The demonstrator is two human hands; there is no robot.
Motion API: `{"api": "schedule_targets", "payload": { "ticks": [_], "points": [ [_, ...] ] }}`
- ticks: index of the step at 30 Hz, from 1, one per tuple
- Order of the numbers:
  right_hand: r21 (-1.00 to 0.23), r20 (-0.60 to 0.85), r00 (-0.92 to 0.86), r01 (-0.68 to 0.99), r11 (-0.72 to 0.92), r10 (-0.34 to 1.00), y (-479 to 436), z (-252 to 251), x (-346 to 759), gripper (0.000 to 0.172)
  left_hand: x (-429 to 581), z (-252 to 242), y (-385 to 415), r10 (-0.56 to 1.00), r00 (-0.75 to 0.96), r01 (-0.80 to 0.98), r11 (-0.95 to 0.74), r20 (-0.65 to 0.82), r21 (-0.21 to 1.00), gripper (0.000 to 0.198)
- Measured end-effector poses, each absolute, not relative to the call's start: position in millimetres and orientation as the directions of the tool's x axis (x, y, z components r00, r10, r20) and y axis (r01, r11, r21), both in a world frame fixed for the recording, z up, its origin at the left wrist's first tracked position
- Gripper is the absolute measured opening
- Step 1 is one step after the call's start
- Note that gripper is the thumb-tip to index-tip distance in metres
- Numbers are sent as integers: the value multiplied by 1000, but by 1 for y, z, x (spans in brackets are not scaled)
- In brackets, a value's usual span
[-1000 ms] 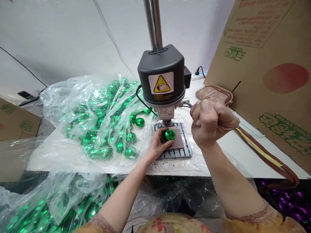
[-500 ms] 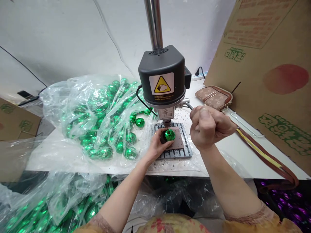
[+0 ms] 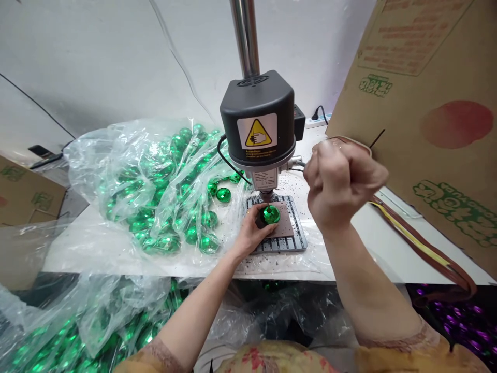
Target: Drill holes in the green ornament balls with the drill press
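My left hand (image 3: 254,227) grips a shiny green faceted ball (image 3: 271,214) between thumb and fingers, under the chuck (image 3: 266,195) of a small black drill press (image 3: 258,119). The ball rests over a brownish pad (image 3: 286,220) on the slotted grey base plate (image 3: 300,241). A dark hole shows in the top of the ball. My right hand (image 3: 341,181) is closed in a fist around the feed lever (image 3: 298,163) at the press's right side; most of the lever is hidden by the fingers.
Clear plastic bags (image 3: 128,150) of green balls cover the left of the white table, with a loose green ball (image 3: 223,195) nearby. A cardboard box (image 3: 427,155) stands at right, beside a brown strap (image 3: 423,254). Purple shiny pieces (image 3: 458,321) lie below the table's right edge.
My right hand has risen with the feed lever and now covers most of the patterned pouch. My left hand and the green ball have stayed in place.
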State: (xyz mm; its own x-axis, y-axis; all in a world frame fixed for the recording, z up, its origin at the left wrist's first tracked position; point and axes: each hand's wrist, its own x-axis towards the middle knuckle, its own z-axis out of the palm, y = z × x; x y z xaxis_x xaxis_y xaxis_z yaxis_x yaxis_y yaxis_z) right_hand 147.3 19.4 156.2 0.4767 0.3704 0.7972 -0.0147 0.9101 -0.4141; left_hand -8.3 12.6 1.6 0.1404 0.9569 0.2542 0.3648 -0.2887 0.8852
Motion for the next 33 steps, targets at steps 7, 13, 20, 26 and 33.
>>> {"api": "schedule_targets", "payload": {
  "ticks": [7,13,20,26,33],
  "points": [
    [-531,773,441,59,845,456,29,187,148,49,-12,9,-33,884,-73,600,-331,462,728,43],
    [-483,791,440,22,875,426,31,183,150,48,-49,-36,-126,536,616,513,-829,577,223,43],
    [-492,789,454,65,868,413,31,180,150,49,-60,-74,-143,701,684,729,-647,-202,223,65],
    [-444,790,466,-15,896,399,29,178,150,48,-66,-27,-99,599,663,490,-801,448,345,31],
    [-449,774,475,-55,892,419,28,176,149,46,-94,47,66,920,-159,730,-136,360,670,14]
  ]
}}
